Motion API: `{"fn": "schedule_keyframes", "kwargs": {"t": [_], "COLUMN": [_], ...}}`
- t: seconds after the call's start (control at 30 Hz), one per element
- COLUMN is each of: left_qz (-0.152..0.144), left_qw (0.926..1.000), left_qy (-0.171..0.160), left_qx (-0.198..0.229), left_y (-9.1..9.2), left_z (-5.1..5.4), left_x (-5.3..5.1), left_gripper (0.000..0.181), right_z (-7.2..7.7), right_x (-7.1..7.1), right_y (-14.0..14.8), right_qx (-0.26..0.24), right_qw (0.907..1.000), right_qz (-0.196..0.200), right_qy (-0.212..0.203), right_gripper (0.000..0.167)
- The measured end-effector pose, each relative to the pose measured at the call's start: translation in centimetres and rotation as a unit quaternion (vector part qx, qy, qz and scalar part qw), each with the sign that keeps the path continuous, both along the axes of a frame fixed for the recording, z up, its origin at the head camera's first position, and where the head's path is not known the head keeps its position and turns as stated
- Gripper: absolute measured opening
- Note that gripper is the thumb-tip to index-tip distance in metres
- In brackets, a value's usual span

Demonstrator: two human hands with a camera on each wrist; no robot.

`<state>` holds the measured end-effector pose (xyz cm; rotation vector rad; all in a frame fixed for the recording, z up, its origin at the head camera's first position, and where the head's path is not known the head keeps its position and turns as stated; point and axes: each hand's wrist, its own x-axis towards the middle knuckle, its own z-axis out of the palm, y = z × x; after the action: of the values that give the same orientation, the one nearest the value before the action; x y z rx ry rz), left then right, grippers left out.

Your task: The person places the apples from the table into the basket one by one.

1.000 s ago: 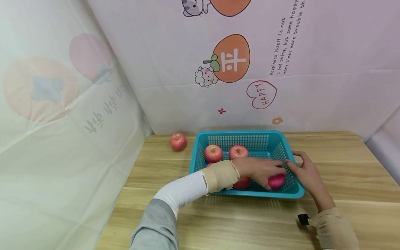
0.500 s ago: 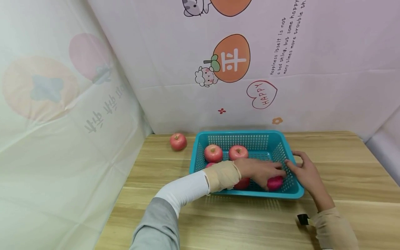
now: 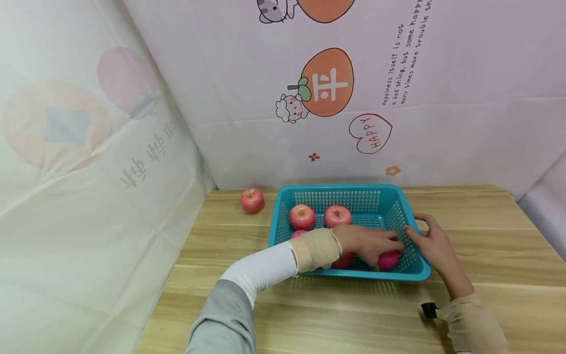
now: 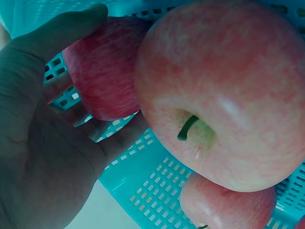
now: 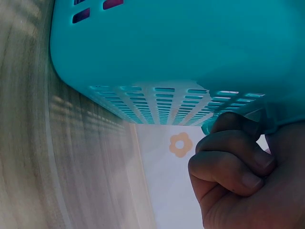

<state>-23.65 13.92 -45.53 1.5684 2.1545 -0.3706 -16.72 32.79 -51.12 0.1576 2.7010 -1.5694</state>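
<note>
Inside a blue plastic basket [image 3: 336,187], at its front right corner, my left hand [image 3: 370,244] holds a dark pink apple [image 3: 388,261]. Thumb and fingers curl round that apple [image 4: 107,71] in the left wrist view. On the right side of the basket my right hand [image 3: 435,246] grips the rim, its fingers [image 5: 226,167] bent under it outside the wall. Paler apples lie in the basket too: one at the back left [image 3: 302,217], one at the back middle [image 3: 338,216] and one [image 3: 342,260] partly hidden by my left wrist.
A single apple [image 3: 252,201] sits on the wooden table [image 3: 353,319] left of the basket. Behind the table hangs a white printed cloth [image 3: 247,142], and another pale sheet [image 3: 88,206] hangs along the left side.
My left hand and the dark pink apple have shifted very slightly to the left and toward the front. The right hand keeps its place on the rim.
</note>
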Motion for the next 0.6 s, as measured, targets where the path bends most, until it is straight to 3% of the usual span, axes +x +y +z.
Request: {"fn": "schedule_keyframes", "kwargs": {"t": [0.3, 0.6], "left_qz": [-0.008, 0.008], "left_qw": [1.0, 0.9999], "left_qy": [-0.003, -0.013], "left_qx": [0.003, -0.004], "left_y": [-0.32, -0.28], "left_z": [-0.19, 0.05], "left_x": [-0.06, 0.07], "left_gripper": [0.081, 0.081], "right_z": [-0.08, 0.02], "right_x": [-0.04, -0.07], "right_y": [0.04, 0.0], "right_qx": [-0.002, 0.004], "right_qw": [1.0, 1.0], "right_qz": [0.002, 0.0], "right_qy": [-0.005, -0.002], "right_gripper": [0.074, 0.074]}}
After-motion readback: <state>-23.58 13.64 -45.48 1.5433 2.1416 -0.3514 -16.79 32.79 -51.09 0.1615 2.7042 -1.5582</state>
